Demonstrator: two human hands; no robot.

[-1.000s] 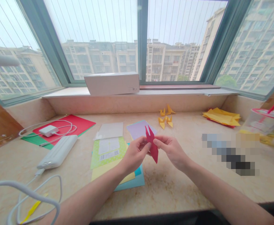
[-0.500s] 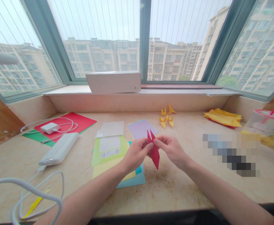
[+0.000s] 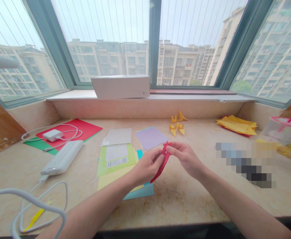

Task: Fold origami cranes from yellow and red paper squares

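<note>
A folded piece of red origami paper [image 3: 161,167] is held in the air between both hands, tilted with its long point down to the left. My left hand [image 3: 152,165] is closed around its middle, thumb on top. At the upper end, my right hand [image 3: 182,153] pinches the paper between thumb and fingers. The fingers cover part of the folds. Just beyond the hands lies a lilac sheet of paper [image 3: 151,137]. Several small yellow origami cranes [image 3: 176,127] stand farther back on the stone counter [image 3: 185,205].
On the left are red paper [image 3: 90,127], a white charger [image 3: 52,134], a white power bank [image 3: 63,157] and a looping cable [image 3: 28,194]. A green packet [image 3: 115,159] lies on coloured sheets. Yellow paper [image 3: 236,125] and a plastic cup [image 3: 279,132] are at right. A white box [image 3: 120,87] sits on the sill.
The red paper has been turned, so its long point now slants down to the left and its two upper tips are covered. Both hands still hold it.
</note>
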